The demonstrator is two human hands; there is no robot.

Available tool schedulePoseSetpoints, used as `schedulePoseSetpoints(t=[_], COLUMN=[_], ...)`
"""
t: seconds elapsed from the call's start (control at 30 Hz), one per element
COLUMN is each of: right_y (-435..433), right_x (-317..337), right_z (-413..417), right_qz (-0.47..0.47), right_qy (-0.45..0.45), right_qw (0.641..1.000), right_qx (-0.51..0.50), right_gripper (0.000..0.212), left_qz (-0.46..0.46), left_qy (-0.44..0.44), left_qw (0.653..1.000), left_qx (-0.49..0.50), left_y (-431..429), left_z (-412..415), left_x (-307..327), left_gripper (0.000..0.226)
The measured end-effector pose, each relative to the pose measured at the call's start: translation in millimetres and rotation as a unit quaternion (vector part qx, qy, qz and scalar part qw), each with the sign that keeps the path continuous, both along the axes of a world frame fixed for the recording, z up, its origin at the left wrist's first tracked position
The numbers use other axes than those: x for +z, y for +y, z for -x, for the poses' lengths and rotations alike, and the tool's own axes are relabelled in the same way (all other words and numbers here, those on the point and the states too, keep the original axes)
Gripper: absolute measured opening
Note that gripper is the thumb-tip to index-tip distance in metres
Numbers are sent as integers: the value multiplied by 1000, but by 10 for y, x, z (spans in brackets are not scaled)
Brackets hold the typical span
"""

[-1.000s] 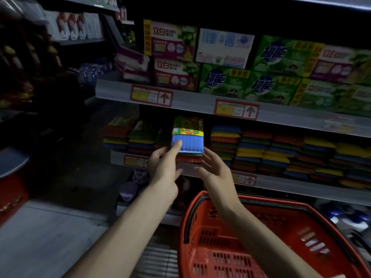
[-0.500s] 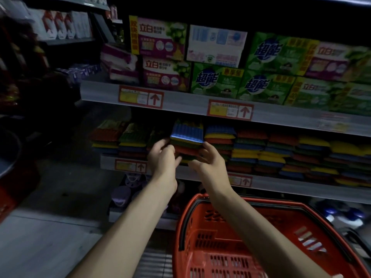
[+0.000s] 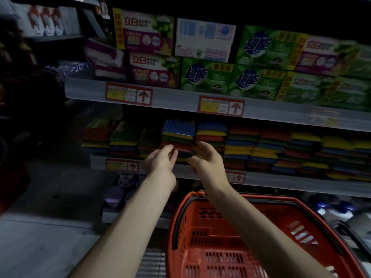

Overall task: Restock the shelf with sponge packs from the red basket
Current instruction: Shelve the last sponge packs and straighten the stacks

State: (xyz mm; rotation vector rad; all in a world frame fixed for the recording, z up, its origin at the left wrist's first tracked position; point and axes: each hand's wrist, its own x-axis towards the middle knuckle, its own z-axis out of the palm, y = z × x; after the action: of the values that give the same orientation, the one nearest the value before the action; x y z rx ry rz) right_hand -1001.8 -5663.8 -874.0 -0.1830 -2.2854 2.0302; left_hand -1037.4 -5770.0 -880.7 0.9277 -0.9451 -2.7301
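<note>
Sponge pack (image 3: 178, 133) seating at the shelf (image 3: 281, 182) front edge. Nearest, the red basket (image 3: 200, 237); above it our left hand (image 3: 160, 162) and right hand (image 3: 207, 159), forearms raised, fingers loose and gripping nothing, flank the pack. Whether fingertips touch it we cannot tell. We should square it flush with neighbouring stacks (image 3: 241, 147) before withdrawing

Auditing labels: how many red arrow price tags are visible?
4. Upper shelf edge: upper left tag, upper middle tag. Sponge shelf edge: lower left tag, lower middle tag. A blurred label far right may be another.
</note>
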Motion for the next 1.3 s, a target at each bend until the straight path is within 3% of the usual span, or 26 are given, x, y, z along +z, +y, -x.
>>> schedulePoseSetpoints(t=[0.17, 0.27, 0.4, 0.6, 0.73, 0.9, 1.2, 1.3], right_y=[158, 219, 233, 171, 134, 126, 171, 191], right_x=[-54, -135, -154, -89, -89, -107, -117, -109], right_z=[89, 191, 308, 386, 435, 493, 494, 463], right_qz=[202, 242, 265, 281, 281, 259, 264, 280], right_qy=[-109, -120, -133, -134, -128, -134, -126, -121], right_qw=[967, 951, 936, 929, 926, 927, 928, 927], right_qx=[-111, -150, -188, -200, -218, -237, -232, -220], right_gripper=[36, 45, 55, 21, 43, 51, 47, 28], left_qz=[1, 9, 9, 7, 11, 16, 17, 15], left_qy=[-6, -3, -6, -2, -6, -9, -12, -16], left_qw=[1000, 1000, 1000, 1000, 1000, 999, 999, 999], left_qx=[-16, -9, -3, 9, 22, 27, 35, 36], left_y=[17, 42, 48, 84, 119, 137, 159, 165], left_z=[40, 40, 47, 42, 41, 50, 49, 44], left_x=[-37, -39, -35, -16, 8, 10, 27, 54], left_gripper=[38, 33, 31, 42, 43, 39, 40, 41])
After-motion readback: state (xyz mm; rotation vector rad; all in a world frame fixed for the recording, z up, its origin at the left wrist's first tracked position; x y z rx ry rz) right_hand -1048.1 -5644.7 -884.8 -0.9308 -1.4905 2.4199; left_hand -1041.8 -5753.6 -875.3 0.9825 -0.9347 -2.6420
